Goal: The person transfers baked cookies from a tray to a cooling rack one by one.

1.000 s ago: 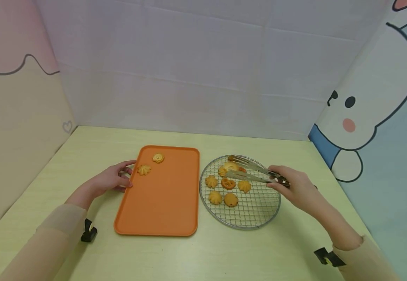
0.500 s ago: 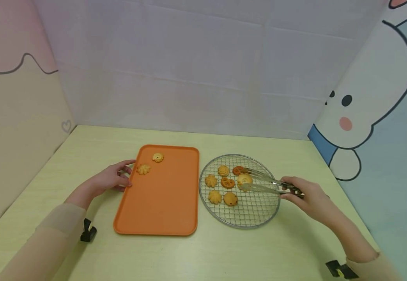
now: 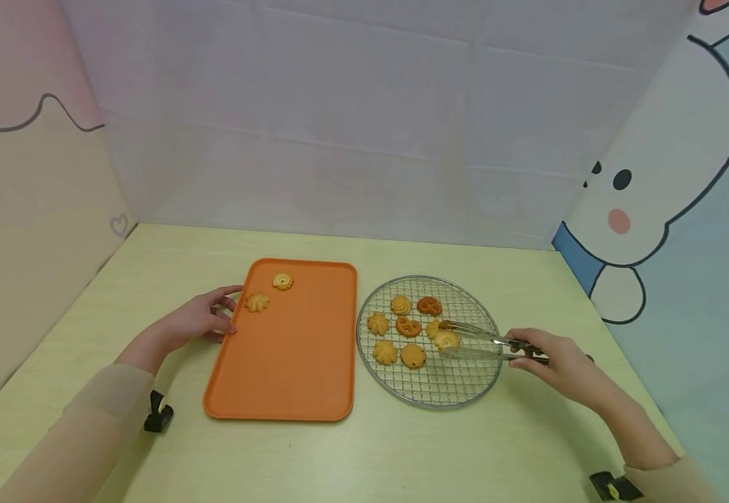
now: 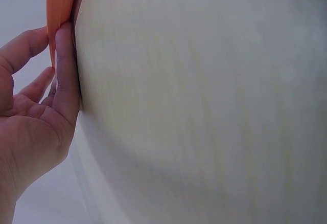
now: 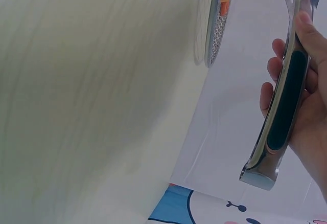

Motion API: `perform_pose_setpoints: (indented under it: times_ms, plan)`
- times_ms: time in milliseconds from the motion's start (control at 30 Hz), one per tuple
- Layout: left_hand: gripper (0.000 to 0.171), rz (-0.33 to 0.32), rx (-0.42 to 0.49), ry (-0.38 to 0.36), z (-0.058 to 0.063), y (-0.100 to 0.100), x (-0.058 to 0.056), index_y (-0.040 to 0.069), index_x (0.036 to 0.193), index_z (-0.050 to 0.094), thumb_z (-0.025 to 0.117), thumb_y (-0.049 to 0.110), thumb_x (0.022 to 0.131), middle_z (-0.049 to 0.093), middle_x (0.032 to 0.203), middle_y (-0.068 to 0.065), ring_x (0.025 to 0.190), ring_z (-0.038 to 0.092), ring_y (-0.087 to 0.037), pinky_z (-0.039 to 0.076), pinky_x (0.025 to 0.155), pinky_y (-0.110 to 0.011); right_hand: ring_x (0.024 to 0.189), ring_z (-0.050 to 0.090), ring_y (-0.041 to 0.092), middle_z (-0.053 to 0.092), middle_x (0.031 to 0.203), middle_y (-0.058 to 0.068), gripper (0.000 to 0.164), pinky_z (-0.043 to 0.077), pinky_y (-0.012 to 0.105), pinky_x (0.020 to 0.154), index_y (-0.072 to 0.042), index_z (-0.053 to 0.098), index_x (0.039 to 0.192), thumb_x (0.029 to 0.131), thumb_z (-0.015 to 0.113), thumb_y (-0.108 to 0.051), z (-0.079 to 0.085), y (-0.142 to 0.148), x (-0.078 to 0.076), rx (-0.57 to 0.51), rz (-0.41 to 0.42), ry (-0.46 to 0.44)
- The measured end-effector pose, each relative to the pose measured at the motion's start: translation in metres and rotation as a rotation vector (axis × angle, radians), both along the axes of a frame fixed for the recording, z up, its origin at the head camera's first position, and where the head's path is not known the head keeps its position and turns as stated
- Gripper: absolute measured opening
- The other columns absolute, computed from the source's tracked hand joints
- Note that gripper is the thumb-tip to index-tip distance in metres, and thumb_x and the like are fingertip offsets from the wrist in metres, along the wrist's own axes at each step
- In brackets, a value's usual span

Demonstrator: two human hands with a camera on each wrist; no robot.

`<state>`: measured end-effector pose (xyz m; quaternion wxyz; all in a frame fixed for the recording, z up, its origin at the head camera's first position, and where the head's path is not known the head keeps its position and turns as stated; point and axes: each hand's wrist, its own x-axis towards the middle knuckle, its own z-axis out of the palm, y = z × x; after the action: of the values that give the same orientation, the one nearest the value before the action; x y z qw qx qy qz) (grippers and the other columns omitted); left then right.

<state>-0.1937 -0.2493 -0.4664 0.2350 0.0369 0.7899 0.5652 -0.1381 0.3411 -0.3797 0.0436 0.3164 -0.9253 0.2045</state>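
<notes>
My right hand [image 3: 562, 363] grips metal tongs [image 5: 288, 98] with dark green handle inlays. The tongs' tips lie on either side of a round, ridged yellow cookie [image 3: 447, 339], over the round wire rack [image 3: 465, 388]. This cookie partly covers a flower-shaped cookie [image 3: 432, 329] in the head view. My left hand [image 3: 197, 321] holds the left edge of the orange tray [image 3: 289, 370]; its fingers [image 4: 64, 70] reach both sides of the rim in the left wrist view. A ring-shaped cookie [image 3: 283, 281] and a flower-shaped cookie [image 3: 257, 302] lie on the tray.
Also on the rack are two brown pretzels [image 3: 408, 326], a swirled cookie [image 3: 401, 304], a round cookie [image 3: 413, 356] and two star-like cookies [image 3: 385, 353]. Tray and rack stand side by side on the pale wooden table [image 3: 264, 461]. A white cloth wall [image 3: 339, 175] rises behind.
The tongs and the ridged cookie between their tips have moved right and toward me across the rack, uncovering the swirled cookie and the back pretzel. My left hand stays at the tray's edge.
</notes>
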Motion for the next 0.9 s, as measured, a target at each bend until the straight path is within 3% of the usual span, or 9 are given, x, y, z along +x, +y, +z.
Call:
perform_pose_setpoints:
  times_ms: [133, 400, 700, 900]
  plan:
    - [0.083, -0.002, 0.002, 0.001, 0.001, 0.0, 0.0, 0.007, 0.15, 0.015, 0.065, 0.002, 0.084, 0.034, 0.123, -0.02, 0.086, 0.053, -0.02, 0.055, 0.071, -0.032, 0.077, 0.054, -0.003, 0.066, 0.096, 0.002, 0.035, 0.05, 0.022, 0.06, -0.004, 0.061, 0.114, 0.081, 0.072, -0.012, -0.005, 0.004, -0.002, 0.023, 0.018, -0.028]
    - [0.084, -0.003, 0.011, -0.001, 0.0, -0.001, 0.0, 0.006, 0.15, 0.015, 0.065, 0.001, 0.084, 0.033, 0.122, -0.02, 0.084, 0.053, -0.02, 0.056, 0.07, -0.033, 0.086, 0.065, 0.019, 0.067, 0.105, 0.009, 0.039, 0.054, 0.029, 0.068, 0.0, 0.061, 0.116, 0.081, 0.072, -0.016, -0.015, 0.009, -0.008, 0.114, 0.033, -0.02]
    - [0.084, -0.002, 0.003, -0.004, 0.002, -0.001, 0.0, 0.006, 0.15, 0.014, 0.066, 0.001, 0.083, 0.033, 0.122, -0.02, 0.083, 0.053, -0.02, 0.055, 0.07, -0.033, 0.082, 0.065, 0.018, 0.067, 0.104, 0.01, 0.038, 0.053, 0.03, 0.067, 0.002, 0.062, 0.114, 0.082, 0.072, -0.015, -0.017, 0.007, -0.014, 0.109, 0.094, -0.04]
    - [0.084, -0.007, 0.002, -0.001, -0.004, -0.003, -0.002, 0.008, 0.151, 0.015, 0.065, 0.002, 0.084, 0.034, 0.121, -0.018, 0.086, 0.053, -0.02, 0.055, 0.07, -0.033, 0.087, 0.065, 0.019, 0.067, 0.107, 0.009, 0.038, 0.053, 0.032, 0.071, -0.001, 0.062, 0.116, 0.084, 0.07, -0.02, -0.018, 0.007, -0.017, 0.147, 0.079, -0.078]
